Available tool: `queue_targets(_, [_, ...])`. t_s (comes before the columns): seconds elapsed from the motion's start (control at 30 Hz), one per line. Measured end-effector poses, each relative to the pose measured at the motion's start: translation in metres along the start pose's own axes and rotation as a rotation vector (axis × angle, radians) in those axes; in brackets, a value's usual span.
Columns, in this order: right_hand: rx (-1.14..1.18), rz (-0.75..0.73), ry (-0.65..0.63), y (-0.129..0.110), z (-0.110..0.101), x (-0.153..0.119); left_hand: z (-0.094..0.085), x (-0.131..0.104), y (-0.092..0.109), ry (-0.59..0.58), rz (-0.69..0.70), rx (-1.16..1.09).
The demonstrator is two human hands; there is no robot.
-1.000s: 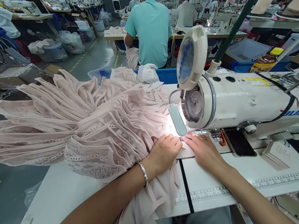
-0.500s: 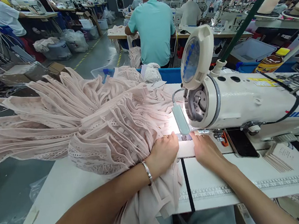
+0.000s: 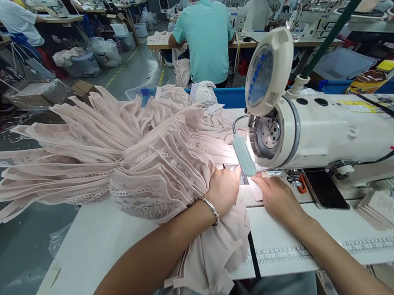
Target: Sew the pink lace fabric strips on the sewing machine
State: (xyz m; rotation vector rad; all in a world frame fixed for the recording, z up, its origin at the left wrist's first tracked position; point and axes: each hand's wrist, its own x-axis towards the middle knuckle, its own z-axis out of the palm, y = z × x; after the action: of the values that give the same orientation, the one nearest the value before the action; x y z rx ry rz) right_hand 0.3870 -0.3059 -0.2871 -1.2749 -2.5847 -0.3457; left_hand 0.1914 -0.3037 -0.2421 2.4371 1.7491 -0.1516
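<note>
**Two hands flank a small pale piece beside the sewing machine**

The small pale piece (image 3: 255,190) lies on the lit bed of the sewing machine (image 3: 321,128), between the two hands, directly left of the right fingers and touching them. The right hand (image 3: 279,198) reaches in from the near right, its fingers stretched forward and close together, tips at the piece's far edge; whether they pinch it or merely press it cannot be told. The left hand (image 3: 226,189) is half curled, fingers bunched, against the right end of the heaped pink lace fabric (image 3: 160,171); its grip is hidden. The lamp (image 3: 243,156) hangs just beyond the fingertips. A phone (image 3: 325,189) lies to the right of the right hand.
</note>
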Motion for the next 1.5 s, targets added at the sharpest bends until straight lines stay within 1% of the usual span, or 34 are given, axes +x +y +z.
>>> queue_targets(0.17, [0.011,-0.027,0.046,0.000,0.006,-0.003,0.001,0.002,0.002,0.007,-0.005,-0.018])
queue_targets(0.33, [0.005,-0.044,0.088,-0.001,0.004,-0.002,0.005,0.002,0.002,0.025,-0.009,-0.022])
queue_targets(0.4, [0.007,-0.044,0.084,-0.001,0.003,-0.002,0.006,0.002,0.003,0.030,-0.012,-0.018])
queue_targets(0.57, [0.035,0.003,0.001,-0.001,0.003,-0.002,0.004,-0.002,0.004,0.037,-0.015,0.002])
queue_targets(0.67, [0.051,0.033,-0.074,-0.002,0.002,-0.001,0.002,-0.010,0.005,0.027,0.000,0.016])
queue_targets(0.77, [0.056,0.051,-0.149,-0.004,-0.001,0.000,0.002,-0.024,0.005,0.016,0.057,0.080])
queue_targets(0.87, [0.051,0.075,-0.202,-0.006,-0.005,0.003,0.004,-0.036,0.004,0.054,0.113,0.134])
queue_targets(0.93, [0.048,0.090,-0.229,-0.008,-0.007,0.005,0.006,-0.041,0.002,0.082,0.151,0.136])
queue_targets(1.03, [0.045,0.106,-0.270,-0.011,-0.009,0.007,0.007,-0.042,0.001,0.099,0.223,0.117])
queue_targets(1.2, [0.041,0.117,-0.305,-0.012,-0.013,0.009,0.007,-0.040,0.001,0.133,0.298,0.118])
queue_targets(1.4, [0.029,0.128,-0.316,-0.011,-0.012,0.010,0.009,-0.043,0.002,0.183,0.322,0.133])
queue_targets(1.5, [0.030,0.125,-0.310,-0.010,-0.010,0.010,0.008,-0.043,0.002,0.184,0.319,0.134])
